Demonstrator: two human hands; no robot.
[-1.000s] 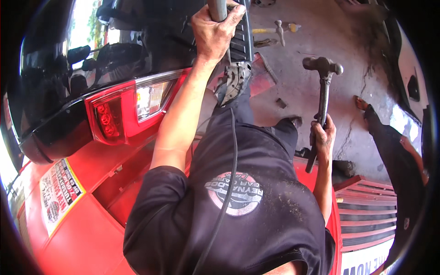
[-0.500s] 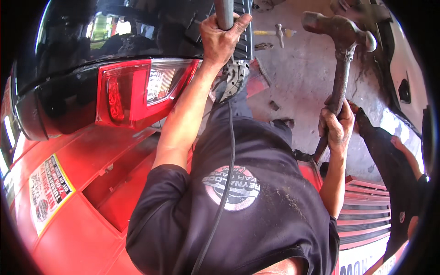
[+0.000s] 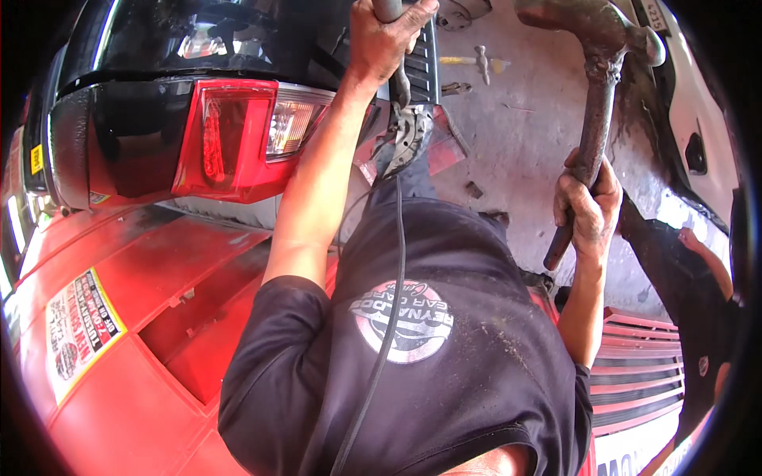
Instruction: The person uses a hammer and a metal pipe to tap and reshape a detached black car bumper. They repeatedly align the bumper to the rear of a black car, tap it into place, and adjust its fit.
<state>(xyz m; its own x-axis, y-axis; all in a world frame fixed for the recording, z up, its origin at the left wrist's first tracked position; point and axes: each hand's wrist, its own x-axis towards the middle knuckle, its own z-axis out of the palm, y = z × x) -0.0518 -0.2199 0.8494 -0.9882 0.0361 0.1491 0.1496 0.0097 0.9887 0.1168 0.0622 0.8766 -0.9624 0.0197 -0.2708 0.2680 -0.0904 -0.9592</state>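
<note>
My left hand (image 3: 385, 40) is raised and closed around a grey round handle (image 3: 389, 8) at the top edge, beside the black rear of a vehicle. Below that hand hangs a metal power tool part (image 3: 409, 135), and its black cable (image 3: 393, 301) runs down over my dark shirt. My right hand (image 3: 587, 210) grips the lower shaft of a heavy rusty hammer (image 3: 591, 119). The hammer stands upright, with its head (image 3: 603, 28) high at the top right.
A red tail light (image 3: 238, 135) and red body panels (image 3: 127, 317) with a yellow sticker (image 3: 79, 325) fill the left. On the concrete floor (image 3: 524, 135) lie a small hammer (image 3: 480, 62) and scraps. Another person's dark sleeve (image 3: 675, 262) reaches in at the right, by a red grille (image 3: 643, 373).
My right hand has swung the hammer upward, so its head is now higher and nearer the camera. My left hand keeps its hold on the grey handle.
</note>
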